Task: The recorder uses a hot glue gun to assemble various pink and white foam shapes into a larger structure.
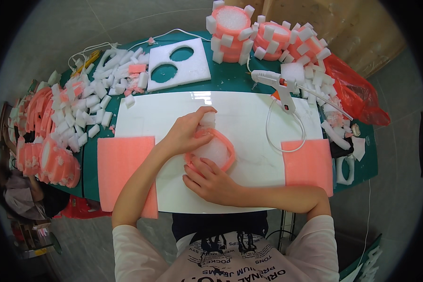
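Observation:
A round pink foam ring (230, 146) with a white foam disc (210, 151) inside it lies on the white board in front of me. My left hand (189, 132) curls around a small white foam block (208, 121) at the ring's far side, thumb reaching over the pink rim. From the near side, my right hand (210, 181) bends its fingers over the ring's rim and steadies it. The undersides of both hands' fingers are partly hidden.
A white glue gun (273, 82) with a cord lies at the right. Pink foam sheets (125, 164) flank the white board (249, 113). Loose white foam pieces (94, 101), a two-holed white panel (192, 63) and foam-studded pink rings (232, 40) stand around.

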Action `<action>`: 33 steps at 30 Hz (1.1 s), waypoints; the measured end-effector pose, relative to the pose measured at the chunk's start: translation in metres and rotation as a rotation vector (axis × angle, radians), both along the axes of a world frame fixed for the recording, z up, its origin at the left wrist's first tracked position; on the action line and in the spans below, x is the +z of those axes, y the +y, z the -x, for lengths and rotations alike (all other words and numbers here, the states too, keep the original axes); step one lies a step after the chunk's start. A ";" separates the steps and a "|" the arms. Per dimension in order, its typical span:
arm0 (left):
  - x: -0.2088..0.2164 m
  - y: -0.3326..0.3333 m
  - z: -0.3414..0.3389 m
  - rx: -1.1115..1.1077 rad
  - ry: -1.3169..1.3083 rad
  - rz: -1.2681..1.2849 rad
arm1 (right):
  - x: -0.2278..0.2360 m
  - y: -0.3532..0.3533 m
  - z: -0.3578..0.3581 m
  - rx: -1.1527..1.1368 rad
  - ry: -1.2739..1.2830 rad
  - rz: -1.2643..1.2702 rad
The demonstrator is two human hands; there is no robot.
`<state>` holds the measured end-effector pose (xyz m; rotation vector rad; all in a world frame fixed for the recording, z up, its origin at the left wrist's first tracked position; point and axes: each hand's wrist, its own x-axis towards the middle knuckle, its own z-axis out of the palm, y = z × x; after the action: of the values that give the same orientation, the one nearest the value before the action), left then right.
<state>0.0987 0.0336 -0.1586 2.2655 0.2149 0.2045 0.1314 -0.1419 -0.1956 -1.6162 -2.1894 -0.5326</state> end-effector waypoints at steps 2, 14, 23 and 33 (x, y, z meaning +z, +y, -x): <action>-0.001 0.000 0.000 0.001 0.008 0.012 | 0.000 0.000 0.000 -0.001 -0.003 -0.003; -0.003 0.001 0.000 -0.011 0.009 0.004 | 0.000 0.000 -0.001 -0.003 -0.009 -0.020; -0.006 0.001 0.000 -0.005 -0.053 0.018 | 0.000 0.000 0.000 -0.002 -0.014 0.005; -0.003 0.000 0.001 -0.023 -0.005 0.031 | 0.000 -0.001 -0.001 0.003 0.000 0.012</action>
<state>0.0976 0.0338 -0.1618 2.2353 0.1876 0.1935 0.1321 -0.1427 -0.1957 -1.6191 -2.1986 -0.5199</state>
